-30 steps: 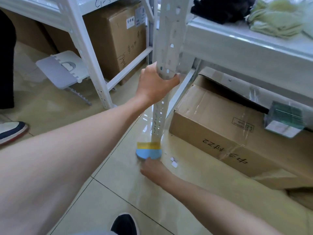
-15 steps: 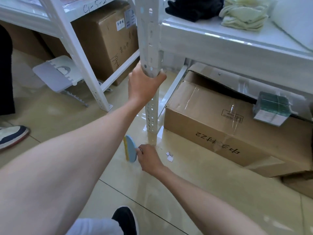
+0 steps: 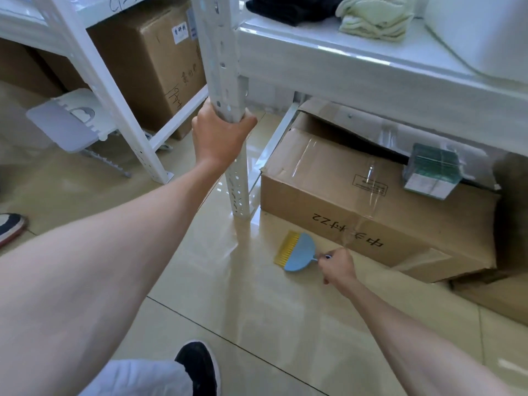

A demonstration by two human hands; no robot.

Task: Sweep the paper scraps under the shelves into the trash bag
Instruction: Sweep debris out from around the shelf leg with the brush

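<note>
My left hand (image 3: 220,135) grips the white perforated shelf post (image 3: 225,81) at mid height. My right hand (image 3: 337,265) is closed around the handle of a small blue hand brush (image 3: 300,254) with yellow bristles. The brush lies low over the beige floor tiles, bristles pointing toward the post's foot, just in front of a large cardboard box (image 3: 357,212) under the shelf. No paper scraps show on the floor here, and no trash bag is in view.
A white shelf board (image 3: 343,67) above carries dark and pale green cloths. Another cardboard box (image 3: 148,64) stands under the left shelf beside a grey folding stool (image 3: 68,124). My black shoe (image 3: 200,367) is at the bottom; another shoe (image 3: 11,227) is at the left edge.
The brush has swung from left of my right hand, near the post's foot, to the right in front of the box. The small white scraps seen earlier are no longer visible.
</note>
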